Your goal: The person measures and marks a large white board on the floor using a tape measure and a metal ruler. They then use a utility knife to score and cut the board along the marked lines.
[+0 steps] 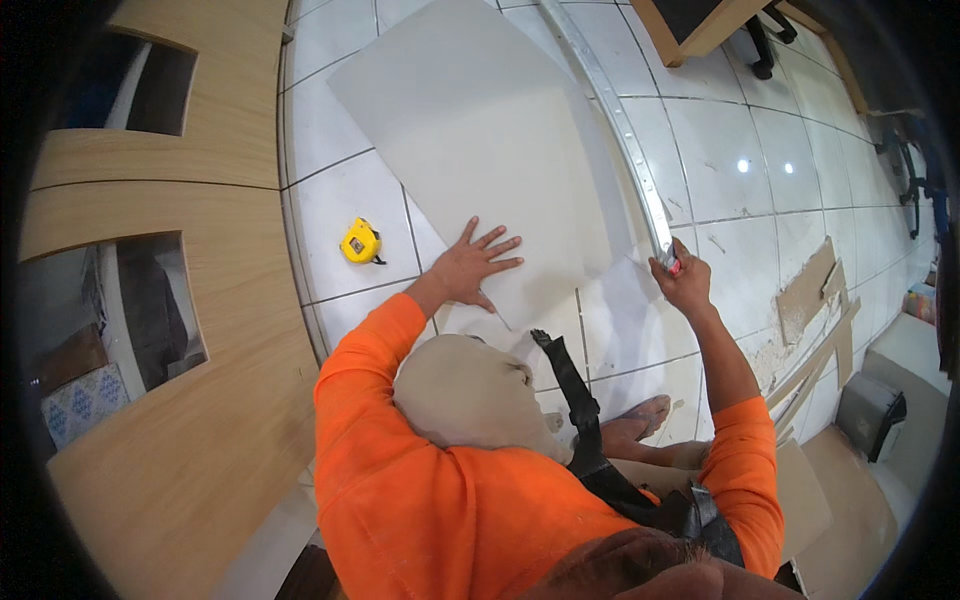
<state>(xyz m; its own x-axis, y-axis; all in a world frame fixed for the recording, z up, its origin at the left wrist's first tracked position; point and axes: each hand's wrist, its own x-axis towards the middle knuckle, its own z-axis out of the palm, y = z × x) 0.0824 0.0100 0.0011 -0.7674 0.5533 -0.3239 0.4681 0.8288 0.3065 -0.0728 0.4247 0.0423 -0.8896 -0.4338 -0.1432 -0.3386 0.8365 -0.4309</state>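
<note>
My left hand [474, 266] presses flat on a large pale board [470, 130], fingers spread, near the board's close corner. The board lies slantwise on the tiled floor. Along its right side runs a long silvery metal strip [622, 140] with small holes or marks along it. My right hand [688, 279] is closed round the strip's near end. A small red bit shows between thumb and fingers, too covered to name. A yellow tape measure [360, 242] rests on the tiles left of the board, apart from both hands.
A wooden cabinet front [240, 240] with cut-out openings borders the left. Broken brown board scraps [806, 292] lie on the right, with a dark grey box [868, 415] beyond. A wooden desk piece [690, 30] and chair casters [762, 62] stand at the far right. A black strap [572, 385] hangs before me.
</note>
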